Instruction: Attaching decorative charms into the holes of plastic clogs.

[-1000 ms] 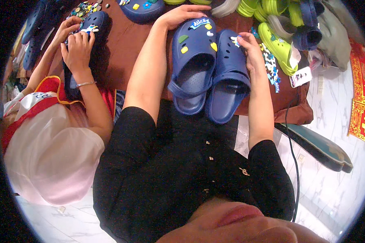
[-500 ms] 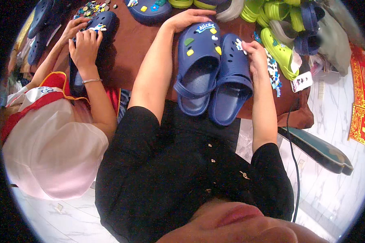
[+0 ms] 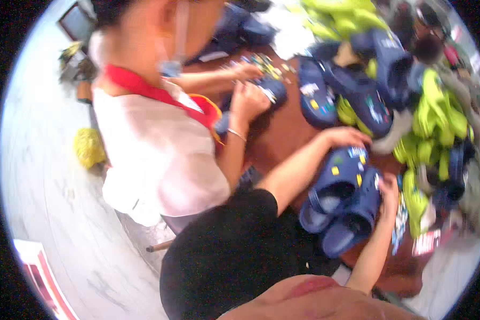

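Note:
Two navy clogs lie side by side at the table's near edge, heels toward me. The left navy clog (image 3: 342,176) carries yellow, green and white charms on its upper. My left hand (image 3: 350,137) rests over its toe, fingers stretched out and holding nothing. Beside it, the right navy clog (image 3: 360,213) has a plain, holed upper as far as I can see. My right hand (image 3: 389,191) is closed at this clog's outer side near the toe, fingers on a small white shoe charm (image 3: 379,183). Blur hides the charm's exact shape and the fingertips.
On my left, a co-worker in white and red handles another navy clog (image 3: 272,92) near scattered charms (image 3: 269,66). Finished-looking navy clogs (image 3: 318,96) and a heap of lime-green clogs (image 3: 437,114) stand beyond my hands. More charms (image 3: 400,218) and a phone (image 3: 426,242) lie at right.
The whole view has swung left, so the co-worker and the floor at left now show and my hands appear farther right. Both hands stay at the same clogs.

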Demonstrator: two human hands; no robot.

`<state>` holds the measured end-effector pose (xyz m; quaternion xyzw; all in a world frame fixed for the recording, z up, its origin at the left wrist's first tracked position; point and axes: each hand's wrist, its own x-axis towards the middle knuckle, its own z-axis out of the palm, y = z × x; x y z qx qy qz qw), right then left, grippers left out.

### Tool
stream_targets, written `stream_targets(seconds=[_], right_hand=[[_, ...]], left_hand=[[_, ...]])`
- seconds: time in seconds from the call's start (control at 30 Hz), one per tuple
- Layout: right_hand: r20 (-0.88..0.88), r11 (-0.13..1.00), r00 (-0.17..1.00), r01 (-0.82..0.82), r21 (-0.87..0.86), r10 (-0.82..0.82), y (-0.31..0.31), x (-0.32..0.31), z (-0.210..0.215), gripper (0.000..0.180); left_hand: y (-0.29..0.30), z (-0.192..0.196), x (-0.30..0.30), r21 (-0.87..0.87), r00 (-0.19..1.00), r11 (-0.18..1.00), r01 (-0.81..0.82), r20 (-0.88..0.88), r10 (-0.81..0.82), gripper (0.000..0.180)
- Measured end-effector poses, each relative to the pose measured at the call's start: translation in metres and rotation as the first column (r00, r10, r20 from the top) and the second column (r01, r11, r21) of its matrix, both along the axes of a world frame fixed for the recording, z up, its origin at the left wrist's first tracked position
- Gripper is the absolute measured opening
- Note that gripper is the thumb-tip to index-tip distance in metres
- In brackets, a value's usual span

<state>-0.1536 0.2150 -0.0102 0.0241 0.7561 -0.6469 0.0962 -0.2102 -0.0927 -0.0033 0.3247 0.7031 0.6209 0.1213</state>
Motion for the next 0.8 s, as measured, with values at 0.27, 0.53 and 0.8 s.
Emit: stream_targets(seconds=[0.27,0.53,0.8], right_hand=[[-0.108,0.995,0.994,0.046,0.09,-0.036,-0.013,0.0,-0.001,0.027],[-0.089,0.996,0.995,0.045,0.075,-0.039,-0.026,-0.011,0.01,0.023],[-0.148,0.994,0.983,0.099,-0.044,-0.105,-0.023,0.005,0.001,0.021]], left_hand=[[0.008,-0.012,0.007,0.096,0.983,0.986,-0.139,0.134,0.126,0.041],[0.003,-0.024,-0.005,0.007,0.927,0.927,-0.374,0.0,0.374,0.031],[0.011,-0.018,0.003,-0.056,0.92,0.919,-0.39,0.01,0.391,0.028]])
